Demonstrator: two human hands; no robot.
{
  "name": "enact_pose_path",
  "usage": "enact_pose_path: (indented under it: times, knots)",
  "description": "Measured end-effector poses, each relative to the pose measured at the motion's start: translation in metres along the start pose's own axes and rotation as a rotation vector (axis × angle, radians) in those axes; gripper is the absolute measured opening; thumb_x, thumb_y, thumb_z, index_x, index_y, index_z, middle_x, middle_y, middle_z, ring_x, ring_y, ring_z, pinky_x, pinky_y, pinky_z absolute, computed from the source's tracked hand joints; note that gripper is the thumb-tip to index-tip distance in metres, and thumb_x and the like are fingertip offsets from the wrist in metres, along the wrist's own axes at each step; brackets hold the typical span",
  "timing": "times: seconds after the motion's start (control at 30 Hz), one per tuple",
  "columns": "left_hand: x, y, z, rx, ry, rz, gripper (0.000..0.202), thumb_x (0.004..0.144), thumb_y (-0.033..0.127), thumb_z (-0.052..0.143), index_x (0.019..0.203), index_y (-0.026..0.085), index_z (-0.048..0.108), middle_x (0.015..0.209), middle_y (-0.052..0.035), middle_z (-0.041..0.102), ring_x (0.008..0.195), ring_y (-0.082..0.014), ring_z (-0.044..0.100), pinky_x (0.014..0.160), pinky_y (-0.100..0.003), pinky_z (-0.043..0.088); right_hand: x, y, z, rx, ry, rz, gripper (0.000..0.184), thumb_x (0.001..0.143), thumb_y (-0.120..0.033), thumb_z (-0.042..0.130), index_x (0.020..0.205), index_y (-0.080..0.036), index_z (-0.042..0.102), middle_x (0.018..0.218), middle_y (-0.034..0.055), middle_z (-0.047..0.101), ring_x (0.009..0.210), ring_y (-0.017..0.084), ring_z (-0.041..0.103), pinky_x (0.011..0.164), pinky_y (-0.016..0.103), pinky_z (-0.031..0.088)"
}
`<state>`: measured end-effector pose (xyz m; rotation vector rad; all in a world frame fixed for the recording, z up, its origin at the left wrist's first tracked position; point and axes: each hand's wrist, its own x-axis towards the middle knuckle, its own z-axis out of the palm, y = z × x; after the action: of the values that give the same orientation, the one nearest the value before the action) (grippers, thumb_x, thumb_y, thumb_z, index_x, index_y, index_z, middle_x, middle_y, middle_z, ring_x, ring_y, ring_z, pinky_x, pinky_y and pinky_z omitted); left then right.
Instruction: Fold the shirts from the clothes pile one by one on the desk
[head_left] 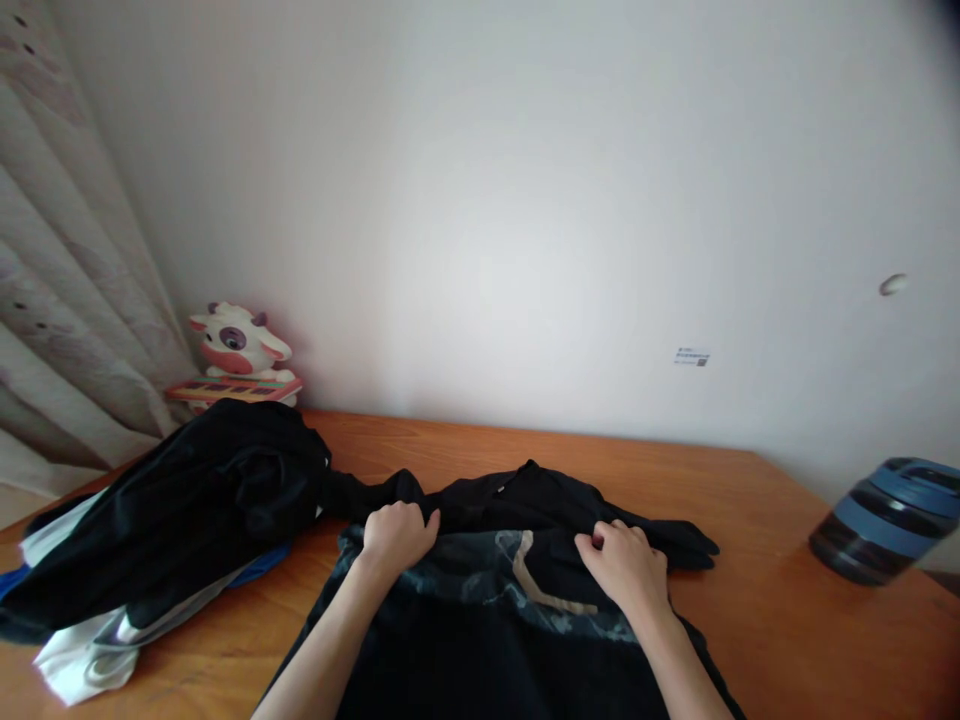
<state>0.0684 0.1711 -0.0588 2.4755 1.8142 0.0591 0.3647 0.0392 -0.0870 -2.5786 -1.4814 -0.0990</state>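
black t-shirt (517, 610) spread flat on wooden counter (765, 600), printed side up, nearest edge of view. left hand (397, 535) fisted on shoulder fabric, right hand (622, 562) pinching cloth at other shoulder; hands well apart. sleeve trails right past right hand. left: heap of dark and white clothes (165, 530), touching shirt's left sleeve, so a pull may drag heap along. right, far: blue-banded container (885, 520), possibly bottle, blurred. back corner: cow plush (238, 345) by curtain (67, 300).

black cloth garment with pale curved print (517, 590) | spread flat on wooden counter (750, 610) | upper edge bunched
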Motion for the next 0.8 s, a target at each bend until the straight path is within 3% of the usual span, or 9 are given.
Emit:
enact_pose_path:
  times: [0.07,0.13,0.2,0.27,0.37,0.47,0.57,0.7,0.8]
  knots:
    - [0.0,0.004,-0.004,-0.01,-0.009,0.006,0.043,0.094,0.043,0.048,0.089,0.011,0.075,0.094,-0.0244,0.074,0.093,-0.0421,0.072,0.076,-0.047,0.052,0.005,-0.004,-0.012,-0.024,-0.162,0.017,0.029,0.088,-0.039,0.052,0.077,-0.022,0.072,0.1,0.0162,0.075,0.102,0.037,0.068,0.08,0.051,0.048]
    - [0.001,0.007,-0.006,-0.042,-0.002,0.043,0.031,0.089,0.033,0.054,0.107,0.014,0.071,0.102,-0.0203,0.075,0.098,-0.0392,0.071,0.08,-0.045,0.052,0.014,-0.009,-0.018,-0.043,-0.25,0.032,0.024,0.084,-0.038,0.058,0.085,-0.02,0.074,0.101,0.0191,0.076,0.1,0.039,0.07,0.082,0.052,0.049]
    - [0.002,0.009,-0.004,-0.099,0.005,0.122,0.049,0.081,0.021,0.058,0.13,0.019,0.06,0.11,-0.0153,0.075,0.101,-0.0345,0.072,0.084,-0.041,0.052,0.022,-0.013,-0.018,-0.021,-0.231,0.042,0.03,0.086,-0.038,0.056,0.104,-0.019,0.071,0.105,0.0187,0.076,0.101,0.037,0.071,0.083,0.049,0.05]
    - [0.001,0.008,-0.001,-0.161,-0.005,0.199,0.069,0.075,0.016,0.059,0.143,0.022,0.05,0.116,-0.0141,0.074,0.104,-0.0326,0.072,0.086,-0.039,0.052,0.027,-0.017,-0.012,0.045,-0.151,0.083,0.046,0.093,-0.041,0.048,0.13,-0.016,0.058,0.11,0.0193,0.075,0.1,0.034,0.072,0.08,0.044,0.052]
    - [0.0,0.004,0.005,-0.203,-0.023,0.207,0.06,0.08,0.024,0.059,0.14,0.025,0.058,0.113,-0.0132,0.076,0.104,-0.0334,0.072,0.086,-0.04,0.053,0.03,-0.017,0.004,0.147,-0.109,0.192,0.066,0.097,-0.051,0.038,0.149,-0.01,0.038,0.112,0.0239,0.073,0.096,0.035,0.073,0.075,0.043,0.053]
    - [0.002,-0.001,0.011,-0.227,-0.002,0.19,0.036,0.09,0.032,0.051,0.119,0.027,0.073,0.103,-0.0107,0.079,0.098,-0.0322,0.074,0.082,-0.038,0.053,0.034,-0.01,0.013,0.198,-0.17,0.163,0.056,0.096,-0.053,0.041,0.137,-0.019,0.054,0.114,0.0186,0.073,0.102,0.033,0.072,0.076,0.04,0.051]
    - [0.007,-0.002,0.02,-0.341,0.069,0.172,0.03,0.098,0.032,0.043,0.104,0.025,0.071,0.094,-0.0098,0.079,0.092,-0.0293,0.075,0.081,-0.036,0.052,0.038,-0.002,0.012,0.223,-0.186,0.11,0.033,0.092,-0.046,0.048,0.109,-0.025,0.067,0.104,0.0106,0.076,0.097,0.028,0.072,0.073,0.033,0.049]
    - [0.022,-0.003,0.032,-0.904,0.109,0.048,0.027,0.103,0.042,0.034,0.107,0.024,0.054,0.076,-0.0038,0.074,0.075,-0.0233,0.075,0.073,-0.033,0.055,0.04,0.011,-0.003,0.245,-0.196,0.039,0.021,0.089,-0.04,0.052,0.084,-0.027,0.067,0.081,0.003,0.074,0.077,0.022,0.07,0.064,0.028,0.043]
    - [0.03,-0.005,0.033,-1.293,0.201,-0.001,0.033,0.098,0.057,0.04,0.101,0.025,0.049,0.093,-0.0055,0.072,0.088,-0.0223,0.073,0.073,-0.033,0.058,0.04,0.021,-0.019,0.231,-0.193,-0.033,0.016,0.081,-0.036,0.063,0.069,-0.026,0.066,0.077,0.0027,0.07,0.078,0.021,0.066,0.067,0.028,0.042]
